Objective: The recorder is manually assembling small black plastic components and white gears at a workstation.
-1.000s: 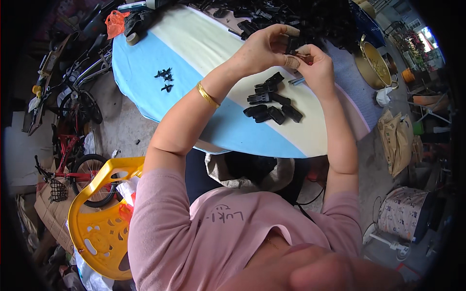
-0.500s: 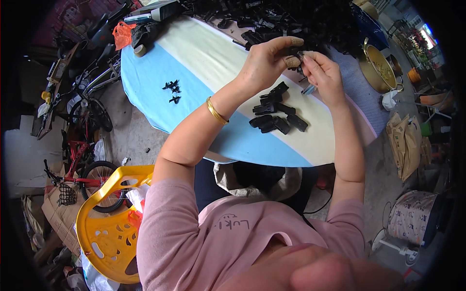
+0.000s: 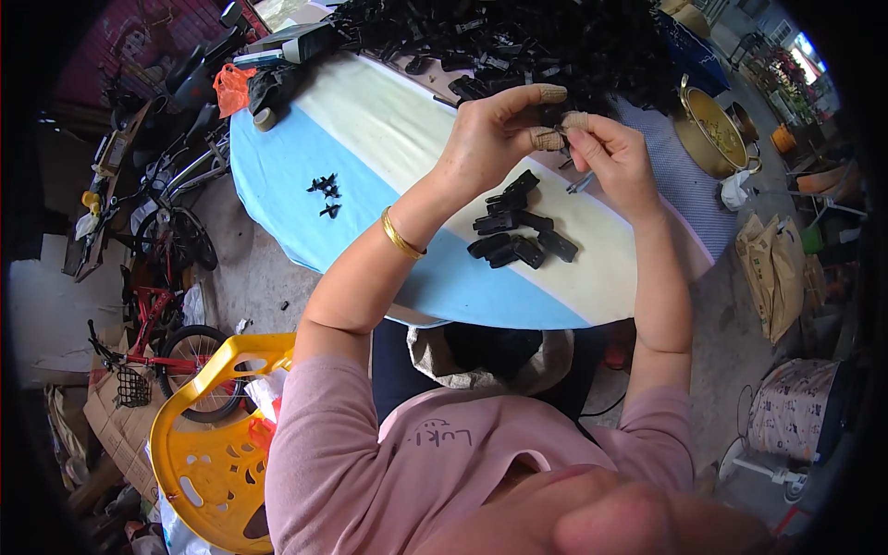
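Observation:
Both hands meet over the far side of a cloth-covered table. My left hand, with tape round its thumb and finger, grips a small black plastic piece. My right hand is closed in a pinch right at that piece; a slim tool with a pale bluish end sticks out below its fingers. What the right fingertips touch is mostly hidden. Below the hands lies a small group of black plastic clips. Several tiny black parts lie on the blue stripe at the left.
A large heap of black parts covers the table's far edge. A gold-coloured pot stands at the far right. Tape roll and orange bag sit at the far left. A yellow chair and a red bicycle are left.
My hands have stayed together over the table. The right hand's fingers have turned slightly, and the tool below them has shifted left and down. The view has moved a little.

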`<state>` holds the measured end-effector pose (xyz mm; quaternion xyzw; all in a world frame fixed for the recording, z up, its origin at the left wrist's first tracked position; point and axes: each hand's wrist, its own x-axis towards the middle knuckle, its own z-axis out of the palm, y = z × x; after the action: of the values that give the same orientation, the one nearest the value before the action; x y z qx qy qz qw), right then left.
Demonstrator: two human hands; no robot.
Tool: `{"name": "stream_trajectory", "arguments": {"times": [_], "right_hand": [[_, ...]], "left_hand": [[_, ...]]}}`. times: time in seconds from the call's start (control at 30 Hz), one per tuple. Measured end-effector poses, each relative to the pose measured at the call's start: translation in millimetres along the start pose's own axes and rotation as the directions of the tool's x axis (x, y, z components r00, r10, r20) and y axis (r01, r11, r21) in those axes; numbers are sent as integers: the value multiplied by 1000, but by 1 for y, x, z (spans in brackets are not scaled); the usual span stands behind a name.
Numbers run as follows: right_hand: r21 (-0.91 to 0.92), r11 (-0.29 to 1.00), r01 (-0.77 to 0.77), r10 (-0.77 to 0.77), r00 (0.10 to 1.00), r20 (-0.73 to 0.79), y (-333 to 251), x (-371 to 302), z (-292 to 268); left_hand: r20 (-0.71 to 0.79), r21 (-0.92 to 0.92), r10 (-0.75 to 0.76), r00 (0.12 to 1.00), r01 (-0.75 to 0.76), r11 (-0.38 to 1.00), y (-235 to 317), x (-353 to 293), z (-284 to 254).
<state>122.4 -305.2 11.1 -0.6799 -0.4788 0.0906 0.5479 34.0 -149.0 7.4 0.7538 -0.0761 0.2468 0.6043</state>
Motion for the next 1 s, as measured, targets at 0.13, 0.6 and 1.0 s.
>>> {"name": "stream_trajectory", "arguments": {"times": [0.13,0.6,1.0], "right_hand": [[-64,997,38,-39,999,-22,-3,-1,6],[76,995,-69,79,987,-142,-5,-3,17],[21,999,-34,38,974,-221,-1,3,7]], "left_hand": [[-5,57,-10,1000,11,998,-1,1,0],[-214,221,319,923,-272,936,-10,-3,14],[9,616,460,888,-367,697,12,-5,11]]}}
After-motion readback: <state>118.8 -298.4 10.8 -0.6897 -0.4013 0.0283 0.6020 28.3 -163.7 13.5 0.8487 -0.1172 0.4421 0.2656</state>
